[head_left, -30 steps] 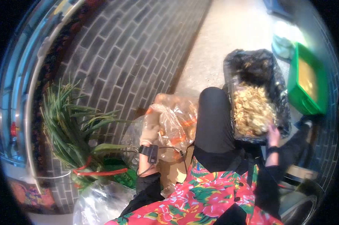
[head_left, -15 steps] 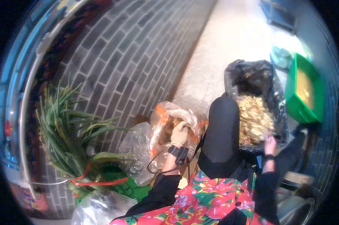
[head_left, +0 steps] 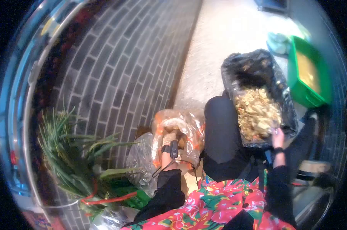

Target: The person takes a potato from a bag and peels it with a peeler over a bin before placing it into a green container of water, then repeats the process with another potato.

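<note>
My left hand (head_left: 172, 137), in a pale knit glove, reaches down into a clear plastic bag (head_left: 196, 119) with orange print. Brownish lumps (head_left: 180, 142) show inside the bag beside the hand; its fingers are hidden. At the near right edge of a box lined with a black plastic bag (head_left: 247, 60), my bare right hand (head_left: 277, 137) has its fingers curled in. What it holds, if anything, is too blurred to make out. Next to its fingers, a heap of pale yellow-brown peelings or slices (head_left: 257, 111) fills the near part of the box.
Long green leafy stalks (head_left: 68, 153), tied with red cord (head_left: 112, 200), lie at left by a brick-patterned wall (head_left: 116, 65). A green tub (head_left: 299, 82) with yellowish contents stands right of the black-lined box. My knee (head_left: 222, 122) rises between bag and box.
My left hand has gone deeper into the plastic bag, so its fingers no longer show. My right hand stays at the box's near edge. The whole view has shifted a little.
</note>
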### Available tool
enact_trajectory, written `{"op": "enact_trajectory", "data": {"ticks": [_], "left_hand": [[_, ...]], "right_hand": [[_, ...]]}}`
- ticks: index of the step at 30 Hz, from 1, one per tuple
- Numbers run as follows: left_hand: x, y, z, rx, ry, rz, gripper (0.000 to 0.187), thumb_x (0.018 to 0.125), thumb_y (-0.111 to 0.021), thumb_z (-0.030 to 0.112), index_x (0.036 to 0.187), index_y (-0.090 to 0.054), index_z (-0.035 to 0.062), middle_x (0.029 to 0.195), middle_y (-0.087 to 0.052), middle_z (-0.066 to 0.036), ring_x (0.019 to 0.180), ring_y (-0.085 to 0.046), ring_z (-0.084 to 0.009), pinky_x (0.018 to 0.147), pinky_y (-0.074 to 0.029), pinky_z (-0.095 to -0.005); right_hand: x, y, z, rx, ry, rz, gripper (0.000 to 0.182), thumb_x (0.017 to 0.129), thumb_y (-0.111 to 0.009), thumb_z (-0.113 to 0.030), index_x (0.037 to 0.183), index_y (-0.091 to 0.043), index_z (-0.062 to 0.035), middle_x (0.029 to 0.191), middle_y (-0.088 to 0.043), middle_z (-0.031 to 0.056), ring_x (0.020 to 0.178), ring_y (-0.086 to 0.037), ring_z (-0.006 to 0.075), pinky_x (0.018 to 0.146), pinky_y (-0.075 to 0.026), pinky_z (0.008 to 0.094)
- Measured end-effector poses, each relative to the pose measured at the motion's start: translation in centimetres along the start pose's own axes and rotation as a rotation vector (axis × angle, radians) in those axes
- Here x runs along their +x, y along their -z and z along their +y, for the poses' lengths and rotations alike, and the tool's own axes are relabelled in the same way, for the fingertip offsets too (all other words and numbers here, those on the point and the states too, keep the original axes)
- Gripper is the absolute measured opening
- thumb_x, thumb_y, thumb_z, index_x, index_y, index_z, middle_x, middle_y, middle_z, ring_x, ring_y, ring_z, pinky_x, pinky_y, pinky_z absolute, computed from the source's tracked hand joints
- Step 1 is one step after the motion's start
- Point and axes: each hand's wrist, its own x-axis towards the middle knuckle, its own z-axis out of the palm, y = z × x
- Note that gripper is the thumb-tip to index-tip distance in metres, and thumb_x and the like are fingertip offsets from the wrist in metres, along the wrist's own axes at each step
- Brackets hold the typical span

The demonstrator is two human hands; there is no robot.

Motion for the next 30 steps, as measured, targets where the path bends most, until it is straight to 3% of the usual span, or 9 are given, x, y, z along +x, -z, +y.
{"op": "enact_trajectory", "data": {"ticks": [5,7,9,12,15,17,25,30], "left_hand": [[-0.3,-2.0,-0.9,0.048,-0.104,0.004,0.06,0.077,-0.062,0.049,0.119,-0.065,0.0064,0.118,-0.064,-0.02,0.114,-0.059,-0.0361,0.097,-0.044,-0.042],[0.0,-2.5,-1.0,0.061,-0.14,0.019,0.06,0.076,-0.063,0.049,0.119,-0.065,0.0063,0.119,-0.064,-0.02,0.114,-0.059,-0.0361,0.097,-0.044,-0.042],[0.5,-2.9,-1.2,0.064,-0.162,0.026,0.06,0.076,-0.063,0.049,0.119,-0.065,0.0062,0.119,-0.064,-0.02,0.114,-0.059,-0.0361,0.097,-0.044,-0.0419],[1.1,-3.1,-1.9,0.08,-0.165,0.035,0.061,0.076,-0.063,0.049,0.119,-0.065,0.0061,0.119,-0.063,-0.02,0.114,-0.059,-0.0361,0.097,-0.044,-0.0419],[1.6,-3.4,-1.8,0.096,-0.16,0.035,0.061,0.076,-0.063,0.049,0.119,-0.064,0.0059,0.12,-0.063,-0.02,0.114,-0.059,-0.0361,0.097,-0.044,-0.0419],[2.1,-3.4,-1.7,0.103,-0.156,0.037,0.062,0.076,-0.063,0.049,0.119,-0.064,0.0058,0.12,-0.063,-0.02,0.114,-0.059,-0.0361,0.097,-0.044,-0.0419],[3.6,-3.2,-1.8,0.085,-0.169,0.05,0.063,0.075,-0.064,0.049,0.12,-0.064,0.0054,0.121,-0.062,-0.02,0.115,-0.059,-0.0362,0.097,-0.044,-0.0418],[4.5,-3.6,-2.3,0.063,-0.173,0.054,0.063,0.074,-0.064,0.049,0.12,-0.064,0.0052,0.122,-0.062,-0.02,0.115,-0.059,-0.0362,0.097,-0.044,-0.0418]], "right_hand": [[-1.0,0.5,-0.9,0.022,-0.088,0.021,0.028,0.089,-0.062,-0.027,0.101,-0.064,-0.0016,0.084,-0.067,0.0167,0.075,-0.062,0.0245,0.072,-0.047,0.0365],[-1.5,0.5,-2.6,-0.028,-0.023,0.055,0.028,0.089,-0.062,-0.028,0.106,-0.065,-0.0056,0.088,-0.068,0.0173,0.081,-0.065,0.0287,0.075,-0.049,0.0382],[-0.9,-0.1,-1.6,-0.117,-0.162,0.003,0.032,0.088,-0.061,-0.029,0.116,-0.065,-0.0131,0.099,-0.068,0.0176,0.091,-0.065,0.0338,0.079,-0.05,0.0411],[-2.3,1.8,-7.3,-0.074,-0.177,-0.007,0.034,0.086,-0.061,-0.032,0.114,-0.065,-0.0124,0.097,-0.068,0.0184,0.09,-0.065,0.0352,0.078,-0.05,0.0421],[-1.6,2.1,-6.3,-0.173,-0.25,0.0,0.032,0.085,-0.062,-0.031,0.111,-0.065,-0.0119,0.095,-0.068,0.0187,0.091,-0.064,0.0366,0.078,-0.05,0.0439],[-1.6,-0.1,-3.2,-0.217,-0.143,0.053,0.028,0.083,-0.062,-0.031,0.102,-0.066,-0.0109,0.091,-0.067,0.0194,0.087,-0.063,0.04,0.075,-0.05,0.0469],[-1.9,0.0,-4.0,-0.139,-0.111,0.083,0.031,0.084,-0.065,-0.025,0.112,-0.068,-0.0119,0.091,-0.068,0.0184,0.085,-0.066,0.0349,0.074,-0.051,0.0412],[-1.7,0.4,-4.3,-0.065,-0.122,0.05,0.028,0.084,-0.065,-0.025,0.109,-0.068,-0.0113,0.09,-0.068,0.0181,0.084,-0.066,0.0352,0.073,-0.051,0.0413]]}}
